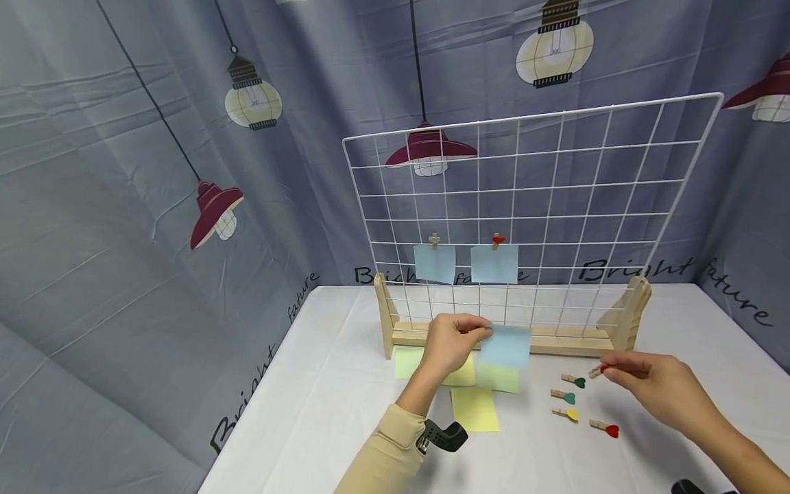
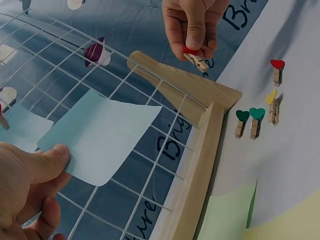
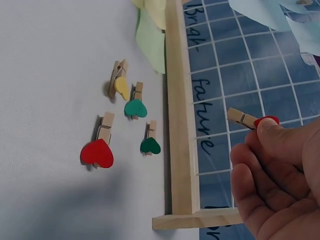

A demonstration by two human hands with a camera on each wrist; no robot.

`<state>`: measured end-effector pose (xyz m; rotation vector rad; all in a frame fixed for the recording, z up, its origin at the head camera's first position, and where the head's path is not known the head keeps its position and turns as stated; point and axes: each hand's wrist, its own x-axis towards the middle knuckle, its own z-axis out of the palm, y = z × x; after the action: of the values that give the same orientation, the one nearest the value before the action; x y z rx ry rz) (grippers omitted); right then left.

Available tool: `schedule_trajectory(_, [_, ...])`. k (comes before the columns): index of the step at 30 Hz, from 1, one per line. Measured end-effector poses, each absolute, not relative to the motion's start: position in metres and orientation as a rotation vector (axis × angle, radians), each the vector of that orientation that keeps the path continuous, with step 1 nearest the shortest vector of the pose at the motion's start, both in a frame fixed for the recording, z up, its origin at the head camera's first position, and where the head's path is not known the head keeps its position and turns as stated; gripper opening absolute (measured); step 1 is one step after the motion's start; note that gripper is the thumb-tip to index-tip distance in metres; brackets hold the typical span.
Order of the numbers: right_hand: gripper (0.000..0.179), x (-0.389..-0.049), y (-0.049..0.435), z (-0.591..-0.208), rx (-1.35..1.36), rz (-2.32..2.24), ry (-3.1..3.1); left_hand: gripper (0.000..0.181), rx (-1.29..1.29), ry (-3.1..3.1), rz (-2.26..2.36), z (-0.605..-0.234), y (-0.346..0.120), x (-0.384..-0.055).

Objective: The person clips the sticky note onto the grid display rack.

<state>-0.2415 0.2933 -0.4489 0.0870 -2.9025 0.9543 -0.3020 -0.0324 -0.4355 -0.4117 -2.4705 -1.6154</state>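
My left hand (image 1: 453,339) pinches a blue sticky note (image 1: 506,345) by its left edge, in front of the lower part of a white wire grid (image 1: 555,189). In the left wrist view the thumb lies on the note's (image 2: 107,137) near corner. My right hand (image 1: 663,384) pinches a small wooden clothespin with a red heart (image 3: 242,118) between thumb and finger, the wooden end pointing outward. Two blue notes (image 1: 435,264) (image 1: 494,264) hang side by side on the grid, one under a white-heart clothespin (image 1: 435,239), the other under a red-heart clothespin (image 1: 497,239).
On the white table (image 1: 296,418) lie loose clothespins: dark green (image 1: 574,380), green (image 1: 563,396), yellow (image 1: 565,414) and red (image 1: 604,428). Green (image 1: 498,378) and yellow notes (image 1: 474,409) lie before the grid's wooden base (image 1: 568,341). A patterned curtain (image 1: 296,171) stands behind.
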Motion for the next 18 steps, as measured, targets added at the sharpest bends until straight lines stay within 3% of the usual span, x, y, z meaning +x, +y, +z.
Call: schedule_trajectory(18, [0.032,-0.244,0.289,-0.440,0.100,0.947,-2.864,0.007,-0.435,-2.423,-1.634,-0.415,-0.008,-0.310])
